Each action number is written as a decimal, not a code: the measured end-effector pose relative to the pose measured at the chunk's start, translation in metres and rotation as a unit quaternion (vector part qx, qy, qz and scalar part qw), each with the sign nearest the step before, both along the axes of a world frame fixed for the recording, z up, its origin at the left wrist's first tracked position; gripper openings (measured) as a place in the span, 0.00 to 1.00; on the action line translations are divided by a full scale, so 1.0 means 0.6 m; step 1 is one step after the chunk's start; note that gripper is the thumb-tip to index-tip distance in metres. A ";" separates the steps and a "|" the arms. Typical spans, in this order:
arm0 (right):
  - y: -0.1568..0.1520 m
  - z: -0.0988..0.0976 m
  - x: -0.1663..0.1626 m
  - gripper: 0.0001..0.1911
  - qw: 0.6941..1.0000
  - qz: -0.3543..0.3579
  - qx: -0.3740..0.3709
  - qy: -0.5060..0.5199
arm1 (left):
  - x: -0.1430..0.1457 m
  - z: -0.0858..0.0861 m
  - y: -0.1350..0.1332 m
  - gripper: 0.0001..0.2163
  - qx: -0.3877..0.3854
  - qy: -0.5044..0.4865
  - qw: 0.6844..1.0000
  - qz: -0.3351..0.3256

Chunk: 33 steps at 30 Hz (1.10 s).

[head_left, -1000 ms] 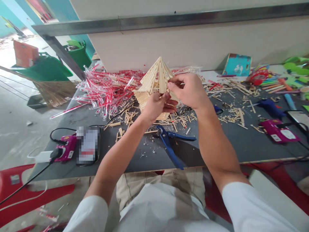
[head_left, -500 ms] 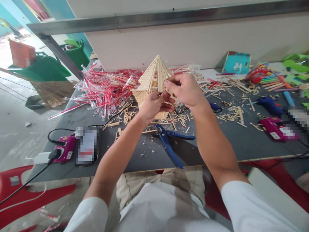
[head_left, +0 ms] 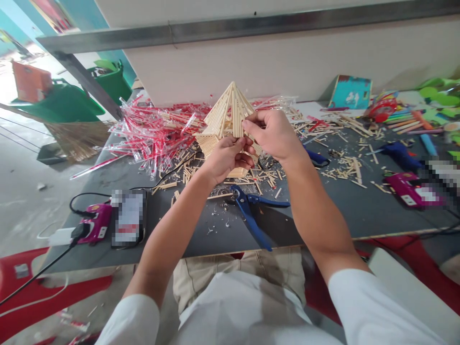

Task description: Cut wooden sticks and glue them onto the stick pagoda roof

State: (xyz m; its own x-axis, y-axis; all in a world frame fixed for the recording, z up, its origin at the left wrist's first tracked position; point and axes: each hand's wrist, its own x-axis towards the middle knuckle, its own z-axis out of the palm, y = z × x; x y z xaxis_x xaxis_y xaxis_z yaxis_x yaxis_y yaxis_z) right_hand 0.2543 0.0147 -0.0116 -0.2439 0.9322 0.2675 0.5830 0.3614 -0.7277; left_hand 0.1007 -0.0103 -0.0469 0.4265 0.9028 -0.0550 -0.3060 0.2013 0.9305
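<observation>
A small house model [head_left: 223, 120] built of pale wooden sticks, with a pointed pyramid roof, is held above the dark grey table [head_left: 201, 230]. My left hand [head_left: 224, 160] grips its lower front edge from below, fingers closed on it. My right hand [head_left: 272, 134] pinches the roof's right slope with thumb and forefinger. Whether a loose stick is between those fingers I cannot make out. Blue-handled cutters [head_left: 251, 213] lie on the table just below my hands.
A heap of red-and-clear wrappers [head_left: 154, 132] covers the back left. Cut stick pieces [head_left: 341, 165] litter the middle and right. A magenta device with cables [head_left: 93, 223] sits front left, another magenta device [head_left: 409, 189] and a blue glue gun [head_left: 397, 153] right. Red chairs flank my knees.
Both hands and the stick house have shifted slightly left and up in view. My right thumb and forefinger have moved a little along the roof slope. The grips are unchanged.
</observation>
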 end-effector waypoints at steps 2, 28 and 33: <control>0.000 0.000 0.000 0.13 1.000 0.000 0.002 0.006 | -0.002 0.000 0.001 0.10 -0.002 -0.005 1.000 0.002; 0.027 -0.024 0.008 0.03 0.988 0.072 0.032 0.132 | -0.022 0.006 0.011 0.06 -0.089 -0.070 0.993 -0.036; 0.026 -0.023 0.004 0.03 0.986 0.058 0.014 0.154 | -0.022 0.003 0.014 0.07 -0.101 -0.123 0.985 -0.060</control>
